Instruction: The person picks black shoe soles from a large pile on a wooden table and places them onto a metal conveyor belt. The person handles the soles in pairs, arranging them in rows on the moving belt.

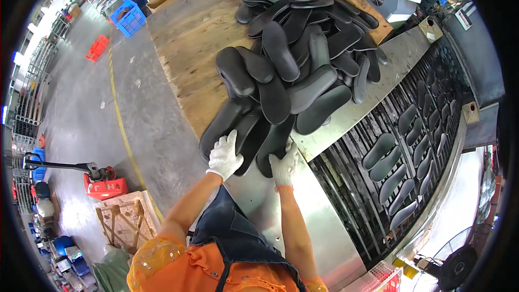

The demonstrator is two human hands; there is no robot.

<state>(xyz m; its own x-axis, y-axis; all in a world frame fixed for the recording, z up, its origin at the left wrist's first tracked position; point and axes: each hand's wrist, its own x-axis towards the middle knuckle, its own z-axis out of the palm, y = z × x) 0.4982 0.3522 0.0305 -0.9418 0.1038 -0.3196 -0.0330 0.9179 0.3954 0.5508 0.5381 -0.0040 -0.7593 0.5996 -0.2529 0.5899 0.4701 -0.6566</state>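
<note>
A large heap of black shoe soles [275,97] covers the wooden board and spills toward me onto a metal sheet. Both my hands wear white knit gloves at the heap's near edge. My left hand [226,157] rests against the near-left soles, its fingers stretched out and apart. To its right, my right hand [285,166] grips the near end of a black shoe sole [267,158], thumb on its face and fingers along its right edge. Part of those fingers is hidden behind the sole.
On the right, a slatted conveyor [346,176] carries rows of soles [393,184]. The wooden board [181,59] extends to the left beneath the heap. A bare metal sheet [319,205] lies before me. At left stand a red pallet jack [106,188] and blue crate [128,19]; a black fan [458,267] is lower right.
</note>
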